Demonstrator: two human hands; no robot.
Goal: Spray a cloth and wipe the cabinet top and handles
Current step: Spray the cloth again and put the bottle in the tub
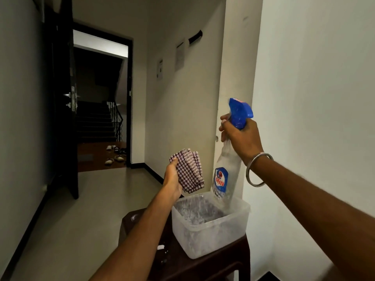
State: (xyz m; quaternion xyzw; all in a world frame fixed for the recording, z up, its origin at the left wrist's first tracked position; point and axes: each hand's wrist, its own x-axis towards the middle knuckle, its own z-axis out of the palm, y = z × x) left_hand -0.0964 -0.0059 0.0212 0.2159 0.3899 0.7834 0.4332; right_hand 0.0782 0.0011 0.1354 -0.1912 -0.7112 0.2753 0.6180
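Note:
My left hand (172, 178) grips a folded red-and-white checked cloth (189, 170), held upright in front of me. To its right, my right hand (240, 136) is wrapped around the neck of a clear spray bottle (224, 175) with a blue trigger head (240, 112) and a blue label. The bottle hangs tilted, its base just above a translucent plastic tub (211, 232). That tub stands on a dark brown cabinet top (229, 258) at the bottom centre. The cabinet's handles are out of sight.
A white wall (314, 98) runs close along the right. A dark door (60, 98) stands open on the left, and the doorway beyond it shows stairs and several sandals (114, 154) on the floor. Light floor (81, 220) stretches left of the cabinet.

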